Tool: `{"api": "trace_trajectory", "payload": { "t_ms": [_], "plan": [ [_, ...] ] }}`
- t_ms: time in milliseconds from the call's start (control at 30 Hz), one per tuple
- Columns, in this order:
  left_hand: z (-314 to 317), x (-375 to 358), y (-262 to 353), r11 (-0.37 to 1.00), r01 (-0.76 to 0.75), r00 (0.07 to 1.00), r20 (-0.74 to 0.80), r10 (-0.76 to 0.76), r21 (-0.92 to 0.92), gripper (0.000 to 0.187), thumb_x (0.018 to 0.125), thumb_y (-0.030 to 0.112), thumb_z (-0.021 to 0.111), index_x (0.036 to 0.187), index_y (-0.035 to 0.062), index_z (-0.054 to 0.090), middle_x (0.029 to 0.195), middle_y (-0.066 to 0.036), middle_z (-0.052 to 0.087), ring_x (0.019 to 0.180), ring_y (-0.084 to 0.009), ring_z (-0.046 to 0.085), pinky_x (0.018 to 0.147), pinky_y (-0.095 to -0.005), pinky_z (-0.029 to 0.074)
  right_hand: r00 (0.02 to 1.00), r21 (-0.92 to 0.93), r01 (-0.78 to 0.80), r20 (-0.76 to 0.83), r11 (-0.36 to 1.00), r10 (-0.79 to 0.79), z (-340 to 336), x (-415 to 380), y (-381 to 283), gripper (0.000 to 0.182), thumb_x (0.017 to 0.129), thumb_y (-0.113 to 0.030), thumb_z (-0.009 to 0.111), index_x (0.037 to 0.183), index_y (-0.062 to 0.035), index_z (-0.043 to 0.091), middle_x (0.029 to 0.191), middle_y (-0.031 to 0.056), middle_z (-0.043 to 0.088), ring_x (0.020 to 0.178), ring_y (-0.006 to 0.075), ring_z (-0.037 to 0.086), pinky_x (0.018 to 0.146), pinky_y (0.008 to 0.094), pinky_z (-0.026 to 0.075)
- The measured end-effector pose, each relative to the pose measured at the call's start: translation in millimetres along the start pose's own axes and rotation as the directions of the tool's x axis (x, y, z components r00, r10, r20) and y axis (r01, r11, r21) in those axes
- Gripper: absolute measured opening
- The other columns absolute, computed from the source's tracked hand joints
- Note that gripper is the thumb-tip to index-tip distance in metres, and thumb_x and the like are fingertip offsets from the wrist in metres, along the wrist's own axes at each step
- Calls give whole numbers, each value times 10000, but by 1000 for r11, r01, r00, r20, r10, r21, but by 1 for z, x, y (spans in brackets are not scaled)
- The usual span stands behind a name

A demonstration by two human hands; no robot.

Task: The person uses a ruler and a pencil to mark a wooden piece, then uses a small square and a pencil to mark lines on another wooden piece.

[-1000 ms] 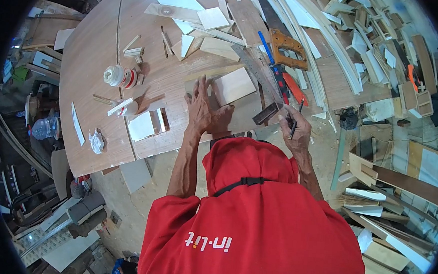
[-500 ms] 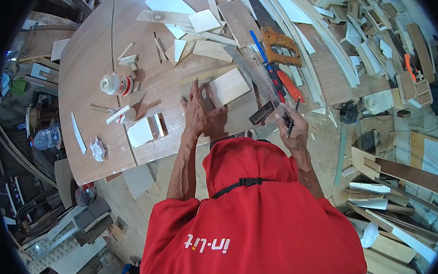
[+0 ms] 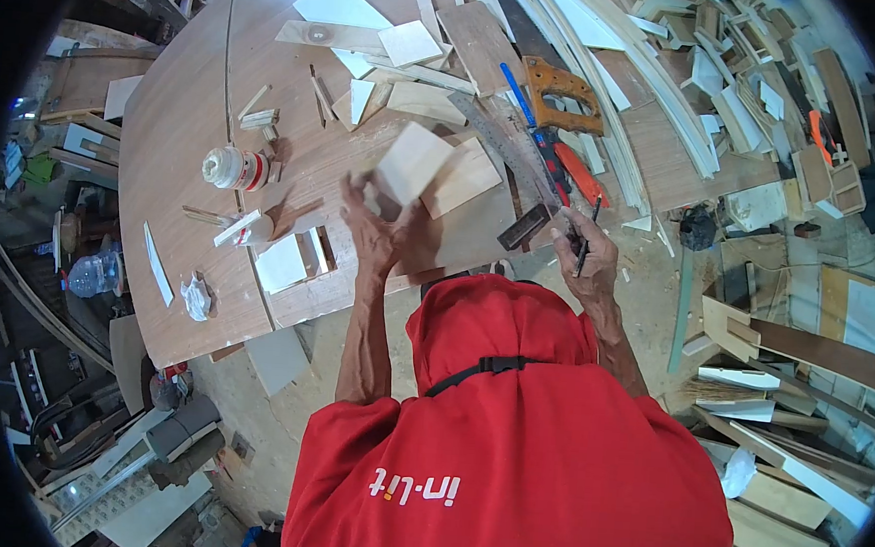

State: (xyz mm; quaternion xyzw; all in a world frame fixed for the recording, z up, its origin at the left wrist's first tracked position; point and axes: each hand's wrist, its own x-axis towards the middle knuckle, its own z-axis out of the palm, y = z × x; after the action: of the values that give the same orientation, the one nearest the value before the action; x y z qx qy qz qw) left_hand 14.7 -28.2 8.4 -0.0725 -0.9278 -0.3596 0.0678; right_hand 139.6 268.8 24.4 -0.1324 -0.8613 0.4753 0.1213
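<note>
My left hand grips the lower left part of a pale square wooden piece between thumb and fingers. The piece is tilted and slightly blurred, and it overlaps a second pale board lying on the table. My right hand is closed around a dark pencil at the table's front edge. Just left of that hand, a square with a dark handle rests on the table, its metal blade reaching up and away.
On the wooden table are a jar, a small bottle, a handsaw, a red-handled tool and offcuts. Long strips lie at the right. Scrap wood is piled around the floor.
The pale piece has been lifted and turned leftward by my left hand, uncovering more of the board under it. My left fingers have shifted left. My right hand has hardly moved.
</note>
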Motion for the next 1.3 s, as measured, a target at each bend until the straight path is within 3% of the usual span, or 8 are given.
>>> {"api": "trace_trajectory", "payload": {
  "t_ms": [133, 200, 367, 433, 667, 767, 1167, 1300],
  "plan": [
    [-7, 1, -14, 978, 178, 968, -199, -154, 110, 1086, 717, 342, 853, 1466, -78, 189, 1338, -250, 499, 1272, -416, 459, 1093, -484, 329, 999, -15, 27, 17, 1000, -27, -1, -1, 2, 345, 886, -205, 699, 1180, -28, 660, 739, 105, 598, 623, 223, 574, 589, 378, 464],
    [-7, 3, -24, 959, 279, 946, -188, -264, 58, 1149, 709, 389, 846, 1490, -68, 138, 1429, -261, 425, 1353, -422, 392, 1152, -589, 209, 998, -32, 52, 24, 998, -51, -1, -2, 0, 344, 880, -194, 702, 1180, -33, 660, 744, 109, 605, 634, 232, 583, 598, 380, 471],
    [0, 4, -42, 964, 254, 954, -185, -236, 83, 1132, 711, 383, 844, 1484, -80, 157, 1403, -302, 427, 1305, -447, 426, 1103, -548, 290, 997, -13, 69, 42, 998, -68, 1, -8, -3, 341, 862, -166, 704, 1177, -44, 662, 763, 126, 628, 664, 255, 606, 623, 385, 491],
    [4, 6, -53, 951, 173, 979, -147, -138, 256, 1120, 720, 393, 837, 1480, -82, 164, 1388, -316, 432, 1279, -450, 446, 1079, -529, 317, 993, -17, 95, 68, 995, -94, 2, -10, -5, 334, 862, -163, 702, 1173, -46, 666, 775, 137, 637, 669, 270, 608, 638, 386, 498],
    [4, 8, -59, 961, 167, 984, -92, -150, 220, 1131, 730, 421, 826, 1484, -87, 154, 1373, -311, 458, 1290, -450, 442, 1076, -524, 320, 991, -6, 80, 105, 997, -79, 5, -16, -4, 335, 868, -175, 693, 1182, -60, 665, 773, 143, 637, 645, 280, 592, 611, 409, 477],
    [5, 7, -58, 946, 171, 979, -157, -131, 276, 1131, 728, 416, 826, 1494, -67, 149, 1376, -297, 473, 1298, -443, 444, 1082, -558, 295, 989, -11, 107, 101, 994, -106, 6, -17, 0, 346, 866, -175, 691, 1192, -64, 661, 766, 141, 631, 635, 282, 586, 603, 417, 469],
    [-6, 9, -45, 956, 252, 968, -28, -251, 149, 1097, 738, 390, 819, 1524, 9, 156, 1498, -229, 382, 1374, -408, 385, 1072, -683, 225, 993, -5, 71, 92, 997, -71, 7, -19, -6, 360, 841, -153, 702, 1191, -74, 659, 766, 140, 630, 642, 275, 594, 601, 414, 474],
    [-10, 4, -34, 959, 144, 990, -34, -140, 243, 1013, 781, 338, 799, 1511, -26, 198, 1473, -277, 386, 1383, -417, 352, 1124, -565, 263, 994, -75, 76, 86, 994, -69, 12, -27, -12, 357, 844, -154, 703, 1189, -74, 658, 765, 137, 629, 632, 266, 594, 604, 403, 478]
  ]
}}
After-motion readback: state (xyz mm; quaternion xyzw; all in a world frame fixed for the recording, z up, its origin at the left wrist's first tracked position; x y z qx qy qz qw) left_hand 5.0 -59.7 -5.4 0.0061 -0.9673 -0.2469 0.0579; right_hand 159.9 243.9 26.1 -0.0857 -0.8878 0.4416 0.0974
